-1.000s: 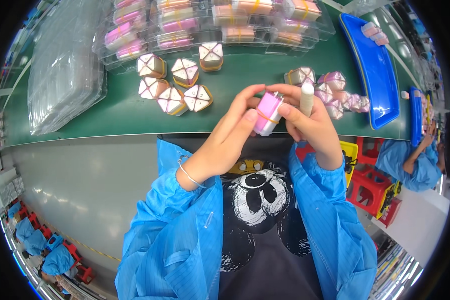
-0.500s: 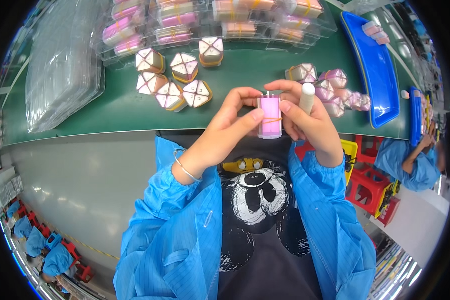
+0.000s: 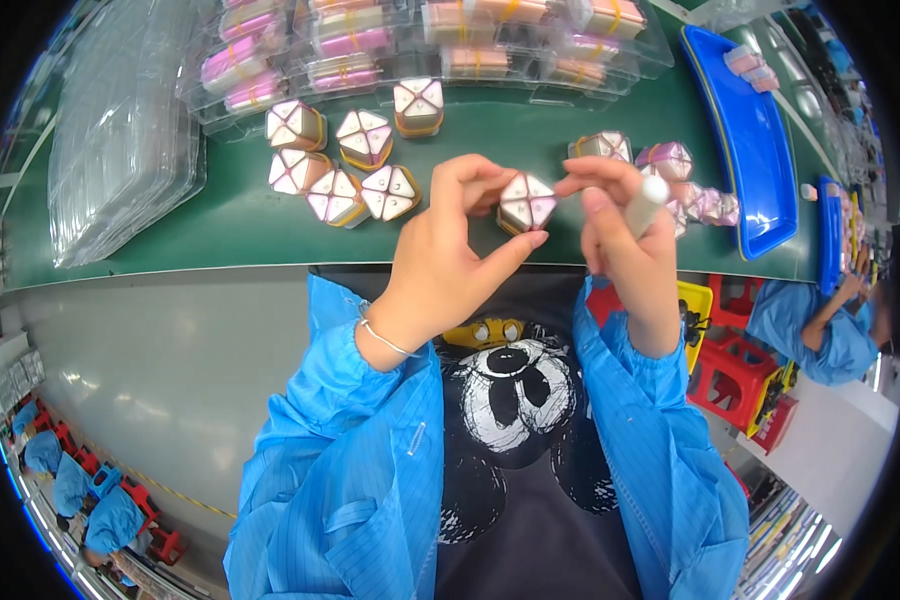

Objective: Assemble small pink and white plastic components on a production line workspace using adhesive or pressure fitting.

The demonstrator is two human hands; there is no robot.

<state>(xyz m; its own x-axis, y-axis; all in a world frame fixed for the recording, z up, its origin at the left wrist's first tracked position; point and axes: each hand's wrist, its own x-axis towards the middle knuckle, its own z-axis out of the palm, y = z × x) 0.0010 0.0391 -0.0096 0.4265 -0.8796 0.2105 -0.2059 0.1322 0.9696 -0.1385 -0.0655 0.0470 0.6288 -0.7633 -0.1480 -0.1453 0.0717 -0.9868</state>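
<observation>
My left hand (image 3: 435,260) grips a small banded bundle (image 3: 527,203) between thumb and fingers, near the table's front edge. White triangular pieces form its upturned end, meeting in a cross, with small marks on them. Just to the right, my right hand (image 3: 630,250) is curled around a whitish pen-shaped stick (image 3: 647,203) whose rounded tip points up. Its fingertips are close to the bundle but look apart from it. Several similar bundles (image 3: 365,138) stand upright to the left, white ends up. More bundles (image 3: 667,160) lie on their sides in a pile to the right.
Clear plastic trays (image 3: 340,72) at the back hold many pink and beige bundles. A stack of clear trays (image 3: 125,150) stands at the left of the green table (image 3: 240,225). At the right is a blue tray (image 3: 765,190); beyond it a co-worker's blue sleeve (image 3: 820,330) and red stools (image 3: 735,370).
The bundle has been tilted from showing its pink side to showing its white end. My right hand has let go of it and drawn slightly right, keeping the stick.
</observation>
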